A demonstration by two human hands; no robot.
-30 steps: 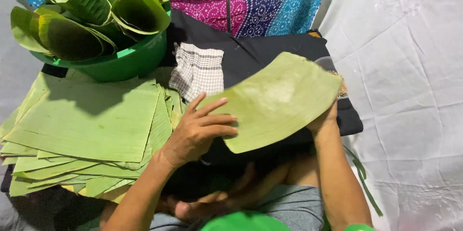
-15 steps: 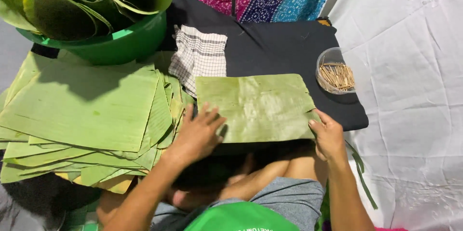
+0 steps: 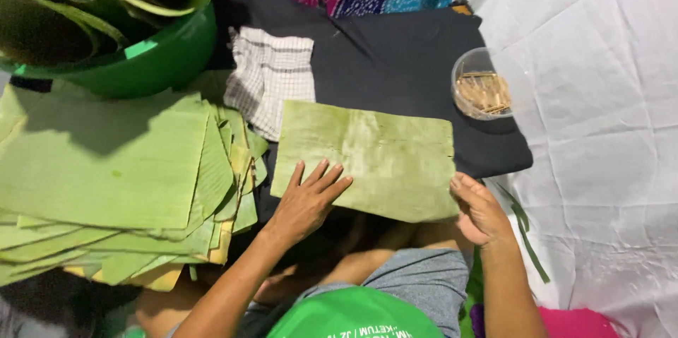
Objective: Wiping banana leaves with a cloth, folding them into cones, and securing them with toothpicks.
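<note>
A rectangular piece of green banana leaf [image 3: 374, 154] lies flat on a black cloth [image 3: 395, 55] in front of me. My left hand [image 3: 307, 200] rests palm down on the leaf's near left corner, fingers spread. My right hand [image 3: 480, 211] touches the leaf's near right corner with its fingers curled at the edge. Neither hand lifts the leaf.
A thick stack of cut banana leaves [image 3: 113, 182] lies at the left. Behind it stands a green tub [image 3: 152, 55] with rolled leaves. A checked cloth [image 3: 272, 76] lies beside the leaf. A clear round cup of small wooden sticks [image 3: 484, 87] sits at the right, white sheet [image 3: 607, 133] beyond.
The leaf, held up and tilted a second ago, now lies flat on the black cloth. Both hands have come down to its near corners. The view has shifted nearer.
</note>
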